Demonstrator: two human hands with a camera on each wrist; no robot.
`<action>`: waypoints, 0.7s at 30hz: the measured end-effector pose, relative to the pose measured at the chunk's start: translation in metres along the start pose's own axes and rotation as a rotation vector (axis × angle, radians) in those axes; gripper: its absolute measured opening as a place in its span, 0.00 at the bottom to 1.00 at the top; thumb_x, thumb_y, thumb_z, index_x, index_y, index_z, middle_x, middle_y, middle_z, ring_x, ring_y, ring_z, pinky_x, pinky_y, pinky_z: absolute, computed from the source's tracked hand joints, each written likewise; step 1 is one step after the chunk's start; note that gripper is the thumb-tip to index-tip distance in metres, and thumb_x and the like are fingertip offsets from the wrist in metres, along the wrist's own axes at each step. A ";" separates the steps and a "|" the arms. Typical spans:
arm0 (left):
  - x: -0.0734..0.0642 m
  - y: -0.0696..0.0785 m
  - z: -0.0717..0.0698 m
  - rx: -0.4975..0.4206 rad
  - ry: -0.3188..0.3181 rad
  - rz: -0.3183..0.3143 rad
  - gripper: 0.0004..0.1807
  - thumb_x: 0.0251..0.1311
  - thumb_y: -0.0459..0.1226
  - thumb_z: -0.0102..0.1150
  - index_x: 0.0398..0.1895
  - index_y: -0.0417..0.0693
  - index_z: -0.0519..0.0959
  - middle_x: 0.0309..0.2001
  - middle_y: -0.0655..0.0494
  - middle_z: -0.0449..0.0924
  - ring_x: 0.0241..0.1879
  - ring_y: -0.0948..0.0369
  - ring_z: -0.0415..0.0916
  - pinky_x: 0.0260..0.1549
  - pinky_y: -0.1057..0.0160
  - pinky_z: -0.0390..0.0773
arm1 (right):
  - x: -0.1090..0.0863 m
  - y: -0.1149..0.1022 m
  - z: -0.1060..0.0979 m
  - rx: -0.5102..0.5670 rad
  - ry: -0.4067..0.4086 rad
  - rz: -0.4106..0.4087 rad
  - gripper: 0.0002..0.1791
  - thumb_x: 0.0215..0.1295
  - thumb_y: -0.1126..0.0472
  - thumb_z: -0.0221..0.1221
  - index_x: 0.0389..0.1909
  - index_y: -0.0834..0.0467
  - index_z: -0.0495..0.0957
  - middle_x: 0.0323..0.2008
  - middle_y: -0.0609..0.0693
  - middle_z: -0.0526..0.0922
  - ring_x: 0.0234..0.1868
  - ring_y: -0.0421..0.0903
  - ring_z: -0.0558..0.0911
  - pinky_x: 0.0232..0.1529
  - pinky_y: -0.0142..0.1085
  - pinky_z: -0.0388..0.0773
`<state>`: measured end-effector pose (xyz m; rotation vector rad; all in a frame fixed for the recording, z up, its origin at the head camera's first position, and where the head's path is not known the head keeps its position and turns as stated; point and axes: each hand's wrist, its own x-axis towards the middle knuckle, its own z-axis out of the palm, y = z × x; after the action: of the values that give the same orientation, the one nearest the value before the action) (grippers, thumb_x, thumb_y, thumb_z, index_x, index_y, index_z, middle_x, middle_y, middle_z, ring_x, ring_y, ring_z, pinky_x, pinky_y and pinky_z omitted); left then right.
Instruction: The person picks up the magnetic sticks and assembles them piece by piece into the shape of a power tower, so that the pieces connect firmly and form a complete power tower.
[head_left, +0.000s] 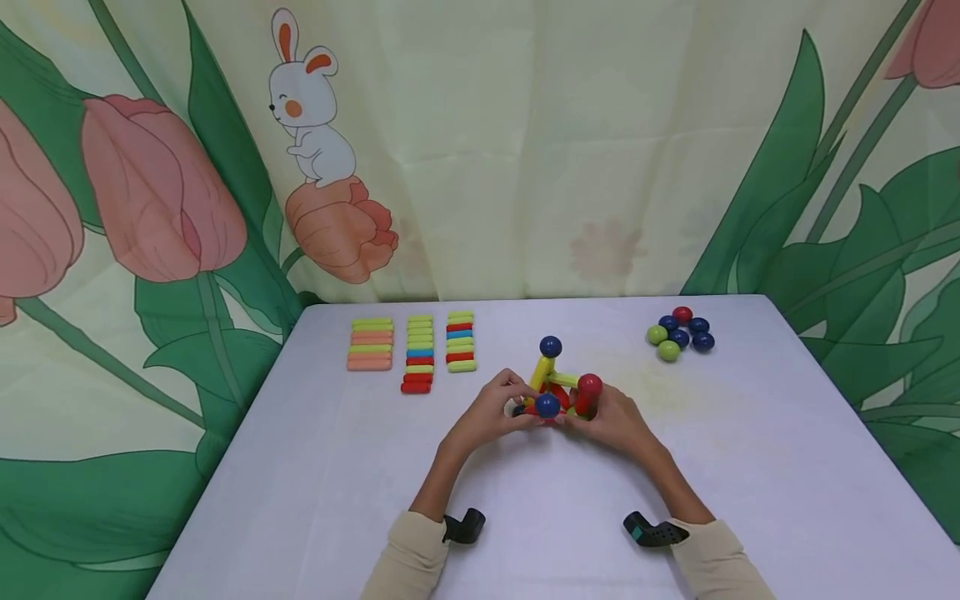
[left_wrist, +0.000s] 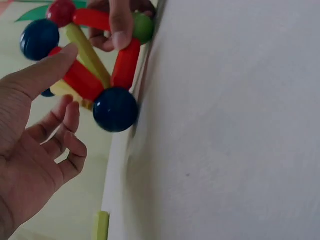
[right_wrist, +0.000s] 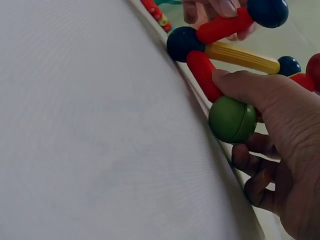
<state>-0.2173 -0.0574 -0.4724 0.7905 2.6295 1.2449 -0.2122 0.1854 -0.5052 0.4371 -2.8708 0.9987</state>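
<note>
Tulip-print curtain (head_left: 600, 167) behind white table (head_left: 540, 525). Left hand (head_left: 491, 408) pinches a red rod (left_wrist: 82, 80), thumb on top; right hand (head_left: 615, 421) has thumb and curled fingers closed on another by the green ball (right_wrist: 232, 119). Both grips narrow. Rod-and-ball frame (head_left: 558, 393) sits between them, mid-table. Probably light, stiff; glossy balls likely slippery, joints may pop, so best held by rods near joints. Farther out: loose rods (head_left: 420, 353) far left, loose balls (head_left: 678, 338) far right, the latter only in head view. Right wrist view shows the green ball plainly; head view mostly hides it.
</note>
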 end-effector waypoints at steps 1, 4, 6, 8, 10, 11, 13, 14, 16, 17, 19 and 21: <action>0.000 -0.001 0.001 0.002 0.013 0.000 0.16 0.57 0.42 0.69 0.49 0.50 0.83 0.43 0.55 0.71 0.44 0.63 0.72 0.37 0.70 0.78 | 0.000 -0.001 0.001 0.001 0.004 -0.003 0.31 0.51 0.44 0.71 0.47 0.60 0.75 0.38 0.53 0.84 0.37 0.47 0.80 0.40 0.42 0.82; -0.001 -0.005 0.002 0.007 0.053 -0.006 0.16 0.59 0.41 0.68 0.49 0.50 0.83 0.42 0.57 0.74 0.42 0.64 0.72 0.33 0.72 0.77 | 0.000 -0.003 0.003 0.010 -0.001 0.006 0.32 0.51 0.43 0.71 0.47 0.61 0.75 0.37 0.53 0.84 0.36 0.45 0.80 0.38 0.38 0.81; -0.001 -0.009 0.003 -0.006 0.079 -0.011 0.16 0.59 0.42 0.67 0.50 0.51 0.83 0.41 0.57 0.77 0.41 0.64 0.73 0.32 0.72 0.77 | -0.001 -0.005 0.004 0.018 -0.008 0.019 0.31 0.50 0.42 0.71 0.46 0.60 0.76 0.34 0.52 0.84 0.34 0.45 0.79 0.35 0.36 0.79; -0.001 -0.013 0.003 -0.023 0.105 -0.019 0.15 0.59 0.42 0.67 0.50 0.52 0.83 0.41 0.58 0.79 0.40 0.64 0.74 0.33 0.72 0.77 | -0.001 -0.007 0.003 0.025 -0.013 0.031 0.31 0.49 0.41 0.72 0.44 0.60 0.76 0.32 0.51 0.82 0.32 0.44 0.77 0.33 0.35 0.77; -0.001 -0.016 0.003 -0.042 0.129 -0.025 0.15 0.60 0.43 0.67 0.49 0.53 0.83 0.42 0.58 0.81 0.41 0.64 0.75 0.34 0.71 0.78 | -0.001 -0.009 0.002 0.029 -0.016 0.035 0.31 0.48 0.41 0.72 0.43 0.59 0.76 0.31 0.50 0.82 0.32 0.44 0.77 0.32 0.34 0.76; -0.001 -0.017 0.003 -0.056 0.140 -0.030 0.15 0.60 0.43 0.67 0.49 0.53 0.83 0.42 0.59 0.81 0.41 0.64 0.75 0.35 0.70 0.78 | -0.001 -0.009 0.002 0.038 -0.019 0.035 0.31 0.48 0.41 0.72 0.43 0.59 0.76 0.31 0.50 0.81 0.32 0.44 0.77 0.33 0.34 0.75; -0.002 -0.019 0.001 -0.075 0.155 -0.034 0.15 0.60 0.44 0.67 0.49 0.54 0.83 0.43 0.59 0.81 0.41 0.63 0.76 0.36 0.70 0.78 | -0.002 -0.010 0.002 0.052 -0.031 0.028 0.32 0.47 0.40 0.73 0.45 0.58 0.76 0.32 0.49 0.81 0.33 0.44 0.77 0.34 0.35 0.75; -0.003 -0.020 0.000 -0.080 0.160 -0.037 0.15 0.60 0.44 0.67 0.49 0.54 0.83 0.43 0.59 0.81 0.41 0.63 0.76 0.36 0.69 0.78 | -0.001 -0.009 0.002 0.064 -0.045 0.019 0.32 0.47 0.41 0.73 0.45 0.58 0.76 0.32 0.48 0.81 0.34 0.44 0.76 0.34 0.35 0.75; -0.004 -0.021 -0.002 -0.090 0.161 -0.046 0.15 0.60 0.44 0.67 0.49 0.54 0.82 0.44 0.59 0.81 0.42 0.63 0.76 0.37 0.69 0.78 | -0.001 -0.010 0.002 0.102 -0.081 0.005 0.30 0.47 0.41 0.73 0.44 0.56 0.76 0.31 0.47 0.80 0.33 0.44 0.75 0.33 0.34 0.73; -0.005 -0.022 -0.003 -0.094 0.158 -0.049 0.15 0.59 0.44 0.67 0.50 0.54 0.82 0.44 0.59 0.81 0.42 0.62 0.76 0.37 0.69 0.78 | -0.001 -0.009 0.002 0.123 -0.103 -0.009 0.28 0.48 0.42 0.73 0.43 0.55 0.77 0.30 0.46 0.79 0.33 0.44 0.74 0.32 0.33 0.72; -0.007 -0.025 -0.008 -0.103 0.141 -0.058 0.17 0.59 0.44 0.67 0.51 0.55 0.81 0.46 0.58 0.81 0.44 0.62 0.76 0.37 0.69 0.79 | 0.000 -0.008 0.001 0.172 -0.158 -0.039 0.26 0.49 0.44 0.73 0.42 0.54 0.77 0.28 0.45 0.77 0.32 0.44 0.73 0.31 0.33 0.71; -0.011 -0.028 -0.015 -0.115 0.121 -0.072 0.19 0.58 0.44 0.68 0.53 0.56 0.79 0.48 0.57 0.80 0.46 0.61 0.76 0.38 0.67 0.79 | 0.001 -0.007 0.001 0.227 -0.217 -0.067 0.23 0.50 0.46 0.73 0.42 0.53 0.78 0.28 0.44 0.76 0.31 0.44 0.73 0.30 0.32 0.71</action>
<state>-0.2239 -0.0875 -0.4846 0.6157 2.6231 1.4516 -0.2110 0.1796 -0.5016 0.6940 -2.9130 1.3488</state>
